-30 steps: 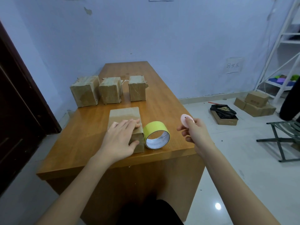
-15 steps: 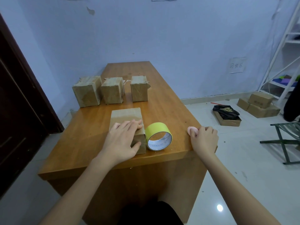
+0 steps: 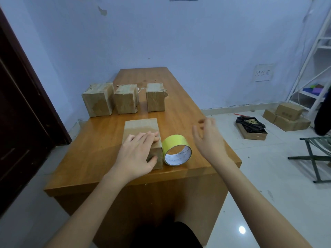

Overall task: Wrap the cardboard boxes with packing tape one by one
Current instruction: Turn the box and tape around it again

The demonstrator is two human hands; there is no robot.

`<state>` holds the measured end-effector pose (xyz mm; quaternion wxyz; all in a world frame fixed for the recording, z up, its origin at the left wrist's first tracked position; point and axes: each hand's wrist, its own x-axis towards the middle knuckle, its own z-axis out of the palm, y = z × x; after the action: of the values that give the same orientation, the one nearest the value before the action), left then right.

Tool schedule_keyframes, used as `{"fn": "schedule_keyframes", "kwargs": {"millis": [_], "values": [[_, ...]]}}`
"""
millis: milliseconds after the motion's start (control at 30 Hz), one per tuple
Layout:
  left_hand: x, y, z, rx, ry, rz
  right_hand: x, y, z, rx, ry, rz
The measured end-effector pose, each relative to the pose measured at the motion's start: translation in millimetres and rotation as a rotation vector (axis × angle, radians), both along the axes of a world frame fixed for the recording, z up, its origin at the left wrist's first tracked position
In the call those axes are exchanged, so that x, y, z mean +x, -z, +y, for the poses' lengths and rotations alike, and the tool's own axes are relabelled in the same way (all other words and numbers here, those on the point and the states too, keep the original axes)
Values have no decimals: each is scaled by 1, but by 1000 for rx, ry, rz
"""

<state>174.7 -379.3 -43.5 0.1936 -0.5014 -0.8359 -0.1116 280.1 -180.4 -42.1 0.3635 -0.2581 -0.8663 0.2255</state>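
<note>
A cardboard box [image 3: 140, 127] lies near the front edge of the wooden table [image 3: 100, 145]. My left hand [image 3: 137, 154] rests on its near end, fingers flat on top and thumb against the front face. A roll of yellow-green packing tape [image 3: 176, 149] stands on its edge right beside the box. My right hand [image 3: 208, 138] hovers above the table just right of the roll, fingers loosely spread and blurred, holding nothing. Three more taped cardboard boxes [image 3: 98, 99] [image 3: 126, 101] [image 3: 155, 99] stand in a row farther back.
A dark door [image 3: 19, 122] is at the left. On the floor to the right lie a box with a black bag [image 3: 250, 125], stacked cartons [image 3: 286, 116], a white shelf frame [image 3: 315, 68] and a folding stool [image 3: 317, 154].
My right hand held a small pink thing, lowered it to the table's right edge, and now is raised and empty beside the tape roll. My left hand stays on the box.
</note>
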Motion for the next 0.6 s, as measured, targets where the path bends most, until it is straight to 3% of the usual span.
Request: {"fn": "schedule_keyframes", "kwargs": {"millis": [67, 167, 233, 333, 467, 600], "values": [[0, -1, 0, -4, -4, 5, -10, -17, -14, 54, -209, -79], [1, -1, 0, -11, -14, 21, -26, -31, -30, 210, -411, -350], [2, -1, 0, -6, -13, 15, -36, -36, -37, 262, -458, -534], [2, -1, 0, -2, -14, 11, -46, -41, -39, 176, -481, -706], [2, -1, -1, -5, -19, 17, -50, -49, -35, 35, -554, -815], [3, -1, -1, -5, -22, 27, -49, -54, -33, 1, -565, -803]]}}
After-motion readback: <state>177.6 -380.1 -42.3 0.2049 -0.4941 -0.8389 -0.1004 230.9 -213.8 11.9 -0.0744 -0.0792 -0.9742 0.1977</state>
